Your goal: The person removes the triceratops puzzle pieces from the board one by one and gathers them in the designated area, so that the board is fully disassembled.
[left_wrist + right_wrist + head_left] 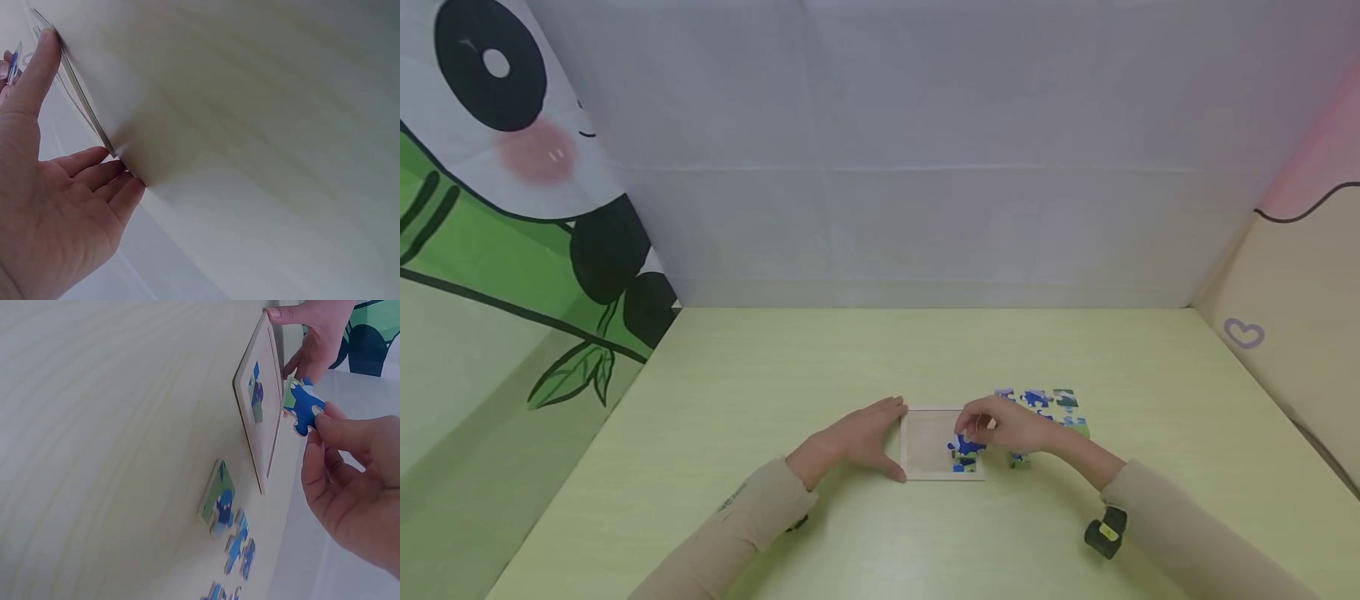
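A shallow light wooden puzzle tray (pixel 927 443) lies flat on the table. My left hand (pixel 868 437) rests at its left edge, thumb by the near corner and fingers by the far one. Above the tray's right part, my right hand (pixel 1009 427) pinches a blue-and-green jigsaw piece (pixel 305 407) between thumb and fingers. The held piece is tilted up off the tray in the right wrist view. Below it, another jigsaw piece (pixel 257 397) lies inside the tray at the near right corner.
Several loose jigsaw pieces (pixel 1065 397) are spread on the table (pixel 760 367) right of the tray, partly hidden behind my right hand. A green-and-blue piece (pixel 219 495) lies closest to the tray. A pale curtain (pixel 925 233) hangs at the table's back edge.
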The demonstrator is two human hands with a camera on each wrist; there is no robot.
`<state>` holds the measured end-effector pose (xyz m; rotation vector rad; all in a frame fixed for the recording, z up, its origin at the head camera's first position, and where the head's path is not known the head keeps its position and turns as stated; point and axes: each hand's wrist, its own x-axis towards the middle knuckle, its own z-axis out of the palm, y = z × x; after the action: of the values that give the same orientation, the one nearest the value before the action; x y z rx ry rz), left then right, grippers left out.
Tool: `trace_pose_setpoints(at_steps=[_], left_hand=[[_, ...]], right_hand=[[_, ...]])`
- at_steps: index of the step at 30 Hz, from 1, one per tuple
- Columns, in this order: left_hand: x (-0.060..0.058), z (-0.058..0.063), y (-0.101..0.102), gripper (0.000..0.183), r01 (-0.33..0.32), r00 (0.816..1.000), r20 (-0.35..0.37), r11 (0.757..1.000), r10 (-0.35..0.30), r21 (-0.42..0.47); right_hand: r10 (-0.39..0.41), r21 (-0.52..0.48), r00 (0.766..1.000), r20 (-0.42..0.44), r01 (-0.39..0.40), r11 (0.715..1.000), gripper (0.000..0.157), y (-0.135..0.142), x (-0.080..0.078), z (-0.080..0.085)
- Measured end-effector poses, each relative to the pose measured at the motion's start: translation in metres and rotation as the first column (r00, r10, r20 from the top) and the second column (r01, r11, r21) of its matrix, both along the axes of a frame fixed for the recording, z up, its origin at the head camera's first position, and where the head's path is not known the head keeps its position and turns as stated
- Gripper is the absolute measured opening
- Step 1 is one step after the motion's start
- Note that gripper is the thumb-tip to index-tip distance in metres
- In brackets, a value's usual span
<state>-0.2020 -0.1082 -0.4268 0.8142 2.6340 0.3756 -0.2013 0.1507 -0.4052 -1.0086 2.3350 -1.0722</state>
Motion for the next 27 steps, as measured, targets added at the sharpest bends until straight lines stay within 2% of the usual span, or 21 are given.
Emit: trace_pose_setpoints(at_steps=[5,20,27], left_hand=[[0.001,0.001,0.001,0.101,-0.006,1.000,0.004,1.000,0.006,-0.001],[0.000,-0.002,0.001,0.102,-0.020,1.000,0.007,1.000,0.021,-0.017],[0.000,-0.002,0.002,0.102,-0.020,1.000,0.004,1.000,0.020,-0.017]], right_hand=[[-0.019,-0.003,0.999,-0.028,0.019,1.000,0.015,0.024,0.001,0.002],[-0.113,0.031,0.994,0.007,0.112,0.993,0.015,0.089,0.005,-0.007],[-0.152,0.048,0.985,0.086,0.148,0.988,0.015,0.100,0.007,-0.009]])
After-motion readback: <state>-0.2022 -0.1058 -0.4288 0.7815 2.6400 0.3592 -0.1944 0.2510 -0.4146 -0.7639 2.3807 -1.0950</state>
